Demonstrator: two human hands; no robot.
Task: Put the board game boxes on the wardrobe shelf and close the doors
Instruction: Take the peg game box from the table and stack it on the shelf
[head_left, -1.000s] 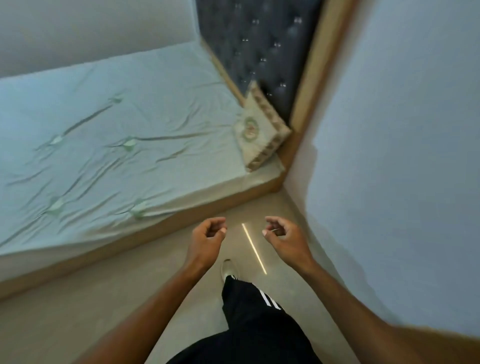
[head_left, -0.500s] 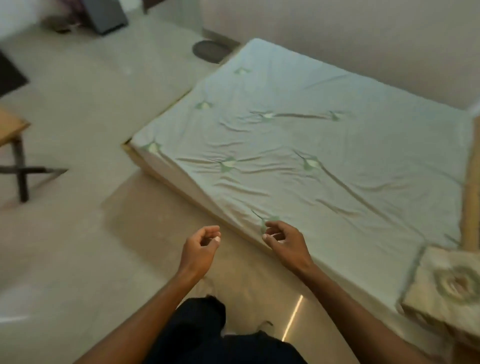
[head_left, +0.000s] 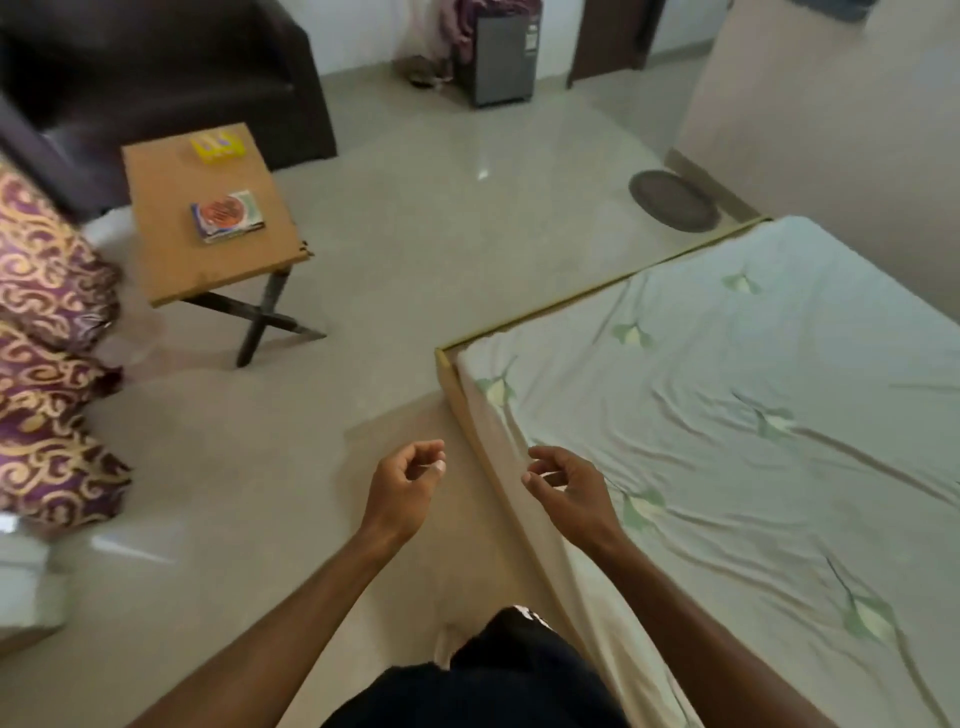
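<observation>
I saw the bed (head_left: 727, 415) filling the right side with its pale green sheet, a dark armchair (head_left: 171, 78) at the far left, and in front of it a small wooden table (head_left: 171, 260) on crossed black legs. On that table lay the two board game boxes, the bigger round-patterned box (head_left: 227, 215) near the middle and a small yellow box (head_left: 217, 145) by the far edge, both well apart from me. My left hand (head_left: 402, 491) and right hand (head_left: 569, 493) hung empty above the floor by the bed's corner, fingers loosely curled and half spread, touching nothing.
</observation>
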